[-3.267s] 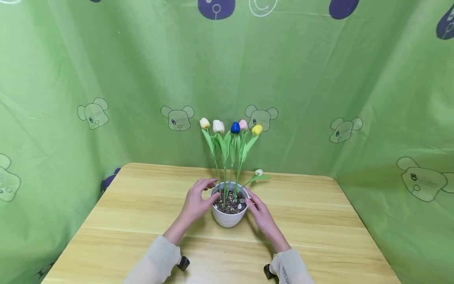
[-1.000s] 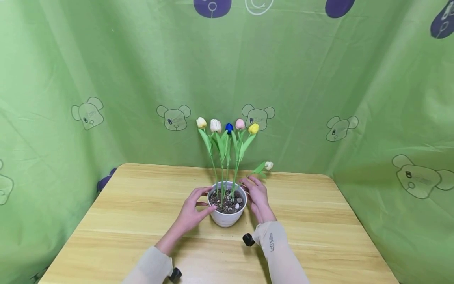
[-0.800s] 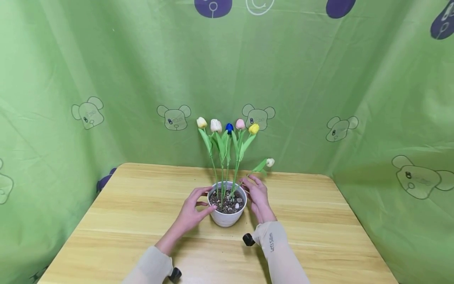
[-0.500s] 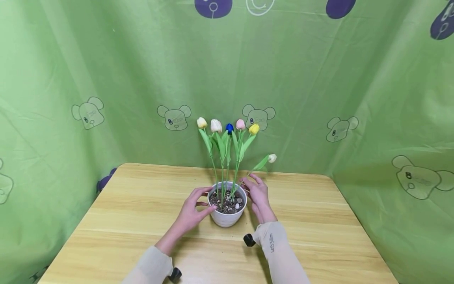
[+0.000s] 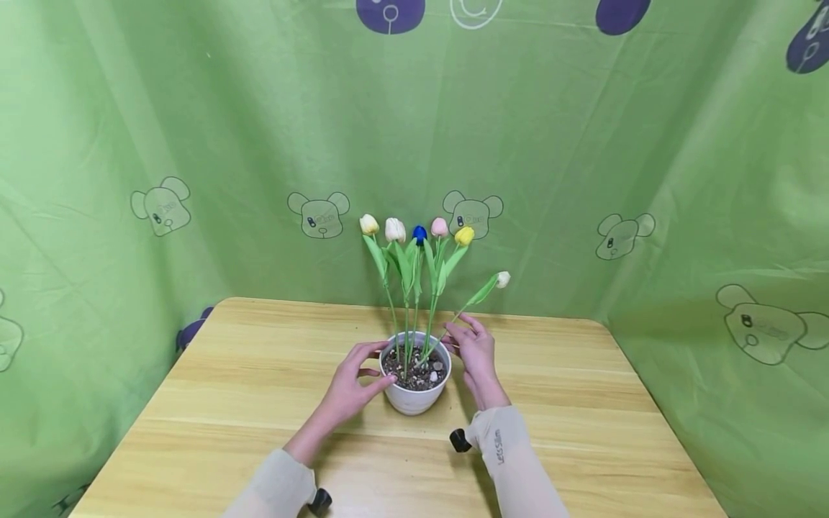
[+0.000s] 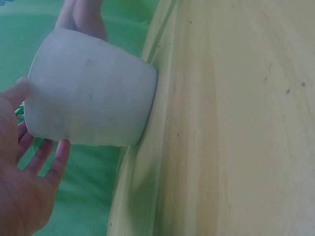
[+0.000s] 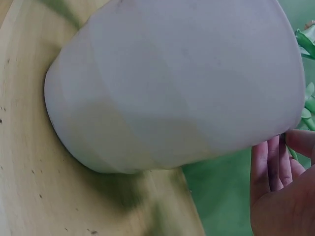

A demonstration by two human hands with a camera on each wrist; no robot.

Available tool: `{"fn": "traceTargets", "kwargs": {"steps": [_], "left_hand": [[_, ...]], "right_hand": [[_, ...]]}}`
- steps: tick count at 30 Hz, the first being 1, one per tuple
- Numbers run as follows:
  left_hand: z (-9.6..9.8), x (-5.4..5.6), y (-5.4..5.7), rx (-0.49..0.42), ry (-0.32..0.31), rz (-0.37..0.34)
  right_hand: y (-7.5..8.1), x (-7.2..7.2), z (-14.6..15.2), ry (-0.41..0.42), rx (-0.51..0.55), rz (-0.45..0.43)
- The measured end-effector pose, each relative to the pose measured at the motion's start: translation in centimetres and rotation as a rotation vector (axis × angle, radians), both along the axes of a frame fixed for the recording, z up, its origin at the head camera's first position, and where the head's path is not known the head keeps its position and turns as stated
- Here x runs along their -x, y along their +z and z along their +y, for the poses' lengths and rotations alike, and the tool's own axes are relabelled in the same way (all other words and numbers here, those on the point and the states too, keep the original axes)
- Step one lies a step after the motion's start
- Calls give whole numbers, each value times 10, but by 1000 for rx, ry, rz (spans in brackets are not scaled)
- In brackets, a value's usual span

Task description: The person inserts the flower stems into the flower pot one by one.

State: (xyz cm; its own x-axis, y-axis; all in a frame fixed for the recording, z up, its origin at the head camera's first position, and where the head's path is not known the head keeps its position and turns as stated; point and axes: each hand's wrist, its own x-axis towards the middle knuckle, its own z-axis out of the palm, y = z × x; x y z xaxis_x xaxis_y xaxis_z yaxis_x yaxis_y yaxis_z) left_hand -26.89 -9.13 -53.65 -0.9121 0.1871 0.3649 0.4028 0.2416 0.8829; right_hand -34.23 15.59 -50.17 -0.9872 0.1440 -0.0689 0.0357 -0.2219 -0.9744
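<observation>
A white flowerpot (image 5: 414, 403) filled with dark soil and pebbles stands upright on the table. My left hand (image 5: 350, 383) holds its left side, thumb at the front rim; the left wrist view shows the fingertips against the pot's wall (image 6: 93, 93). At the right rim, my right hand (image 5: 477, 354) pinches the stem of a leaning white tulip (image 5: 503, 280), whose lower end reaches down to the soil. In the right wrist view the thumb and fingers meet around the green stem (image 7: 293, 152). Several upright tulips share the pot, among them a blue one (image 5: 419, 234) and a yellow one (image 5: 464, 236).
The pot is on a light wooden table (image 5: 583, 403) with rounded far corners. Green cloth (image 5: 537, 144) printed with bear heads hangs behind the table and along both sides.
The white tulip, earlier drooping low over the rim, has risen and leans less. My right hand has come to its stem and shifted slightly up and right; my left keeps its place lately.
</observation>
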Motion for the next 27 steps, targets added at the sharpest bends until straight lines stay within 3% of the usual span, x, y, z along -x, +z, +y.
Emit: {"fn": "traceTargets", "kwargs": {"steps": [7, 19, 27], "left_hand": [[0, 0, -1, 6, 6, -2], [0, 2, -6, -31, 4, -10], [0, 2, -6, -42, 2, -6]], "right_hand": [[10, -3, 10, -31, -27, 77], [13, -10, 26, -37, -69, 111], [20, -18, 24, -49, -106, 229]]}}
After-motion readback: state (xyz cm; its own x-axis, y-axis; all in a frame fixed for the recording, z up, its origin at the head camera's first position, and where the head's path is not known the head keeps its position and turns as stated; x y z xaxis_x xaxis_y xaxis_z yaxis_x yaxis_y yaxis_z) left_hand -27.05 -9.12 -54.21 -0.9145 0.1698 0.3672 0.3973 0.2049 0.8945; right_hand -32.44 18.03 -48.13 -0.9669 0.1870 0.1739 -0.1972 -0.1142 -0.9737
